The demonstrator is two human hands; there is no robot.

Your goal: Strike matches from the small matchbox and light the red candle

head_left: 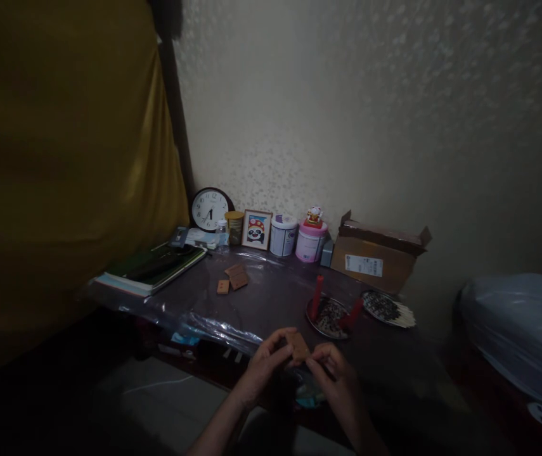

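My left hand (271, 354) is closed around a small flat brown box (298, 347), thumb across its near side. The thumb and fingers of my right hand (335, 373) are pinched at the box's right corner. Whether a smaller piece sits between those fingertips is too dark to make out. Both hands are above the table's front edge. Farther back on the left lie similar brown pieces (237, 277), and a smaller one with red marks (223, 287) is beside them.
Just beyond my hands, a round dish (330, 326) holds a standing red candle (317, 297) and a leaning red piece. To its right is a plate (379, 316) of dark-tipped sticks. A clock (211, 209), tins (283, 235) and a cardboard box (373, 256) line the wall.
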